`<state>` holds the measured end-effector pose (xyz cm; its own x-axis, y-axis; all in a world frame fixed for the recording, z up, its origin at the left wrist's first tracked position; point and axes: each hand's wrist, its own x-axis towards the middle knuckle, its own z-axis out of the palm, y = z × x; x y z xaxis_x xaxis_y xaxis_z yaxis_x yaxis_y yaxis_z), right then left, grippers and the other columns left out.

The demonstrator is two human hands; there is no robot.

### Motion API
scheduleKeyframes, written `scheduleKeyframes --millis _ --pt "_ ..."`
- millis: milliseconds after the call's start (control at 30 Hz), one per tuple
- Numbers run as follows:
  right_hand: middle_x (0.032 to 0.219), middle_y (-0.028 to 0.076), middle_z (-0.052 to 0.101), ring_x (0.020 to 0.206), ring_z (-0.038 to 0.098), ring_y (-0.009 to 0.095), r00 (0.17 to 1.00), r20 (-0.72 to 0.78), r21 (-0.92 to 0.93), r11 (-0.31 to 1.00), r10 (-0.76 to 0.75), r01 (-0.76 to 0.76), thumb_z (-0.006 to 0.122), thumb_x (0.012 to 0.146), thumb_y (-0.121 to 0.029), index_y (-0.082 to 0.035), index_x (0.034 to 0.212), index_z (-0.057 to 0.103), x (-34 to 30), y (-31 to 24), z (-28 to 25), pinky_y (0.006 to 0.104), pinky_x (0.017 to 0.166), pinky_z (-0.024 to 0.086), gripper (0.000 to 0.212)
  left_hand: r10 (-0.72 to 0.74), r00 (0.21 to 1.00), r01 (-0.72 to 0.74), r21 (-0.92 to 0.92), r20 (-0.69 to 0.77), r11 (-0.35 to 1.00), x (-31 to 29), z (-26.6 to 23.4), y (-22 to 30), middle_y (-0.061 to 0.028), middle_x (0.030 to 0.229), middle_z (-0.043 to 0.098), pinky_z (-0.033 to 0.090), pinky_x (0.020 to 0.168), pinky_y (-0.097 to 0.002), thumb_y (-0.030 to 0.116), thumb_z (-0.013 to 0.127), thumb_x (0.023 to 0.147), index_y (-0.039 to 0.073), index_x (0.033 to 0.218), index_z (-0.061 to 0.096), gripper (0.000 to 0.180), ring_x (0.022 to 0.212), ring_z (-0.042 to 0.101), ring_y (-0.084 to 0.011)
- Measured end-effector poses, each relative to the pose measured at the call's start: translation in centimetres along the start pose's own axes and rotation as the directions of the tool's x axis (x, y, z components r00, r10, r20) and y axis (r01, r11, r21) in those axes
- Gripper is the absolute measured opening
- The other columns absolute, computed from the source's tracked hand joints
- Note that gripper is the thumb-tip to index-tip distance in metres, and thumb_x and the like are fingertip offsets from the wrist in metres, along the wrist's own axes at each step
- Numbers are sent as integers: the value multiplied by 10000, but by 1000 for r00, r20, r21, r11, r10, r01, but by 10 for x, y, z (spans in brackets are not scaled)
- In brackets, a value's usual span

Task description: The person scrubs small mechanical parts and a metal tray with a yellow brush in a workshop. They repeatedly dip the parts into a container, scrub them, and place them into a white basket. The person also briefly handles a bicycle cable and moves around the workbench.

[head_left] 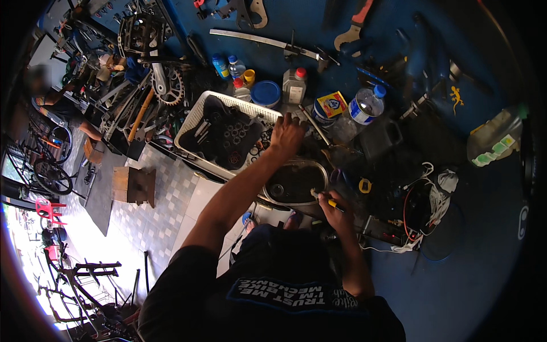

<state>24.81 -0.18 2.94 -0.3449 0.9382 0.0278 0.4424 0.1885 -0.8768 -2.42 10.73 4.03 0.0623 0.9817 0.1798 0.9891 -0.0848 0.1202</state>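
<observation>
- Centrally, one oval metal pan (293, 182), dark and greasy inside with a pale shiny rim, sits on the cluttered bench just in front of the person's chest.
- One right hand (333, 206) at the pan's near right rim, fingers clenched around a small yellow-handled tool (325, 199) whose tip points over the rim.
- One left hand (286, 137) just beyond the pan's far rim, fingers curled downward onto dark parts; what it grips, if anything, cannot be told.
- One white slatted plastic basket (196, 119) left of and behind the pan, holding black rings and small metal pieces.
- One blue-lidded round tub (266, 93) behind the pan, past the basket's corner.
- Two clear bottles with blue caps: a small one (236, 66) far behind-left, a larger one (365, 106) behind-right.
- One square white can with red cap (294, 84) behind the pan.
- One bundle of white cable (437, 194) right of the pan.
- One chainring crank (167, 86) far behind-left, beyond the basket.
</observation>
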Motion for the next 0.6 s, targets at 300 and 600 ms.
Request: scheduleKeyframes --millis 300,600 --pt "818 98 751 748 737 157 999 -6 34 998 44 -44 784 977 -230 -41 1029 740 8 -9 -6 310 693 544 201 132 988 -123 108 -80 987 -43 -2 9 -228 1341 645 476 1109 -582 110 712 870 44 1331 603 479 1371 563 -388" --pt "921 108 774 843 769 227 996 -53 -8 997 -77 77 797 959 -245 -92 1054 755 11 -1 -10 334 727 565 185 157 886 -88 -175 437 981 -145 -12 10 -206 1063 730 633 812 -496 107 692 900 64 1238 647 344 977 754 -409"
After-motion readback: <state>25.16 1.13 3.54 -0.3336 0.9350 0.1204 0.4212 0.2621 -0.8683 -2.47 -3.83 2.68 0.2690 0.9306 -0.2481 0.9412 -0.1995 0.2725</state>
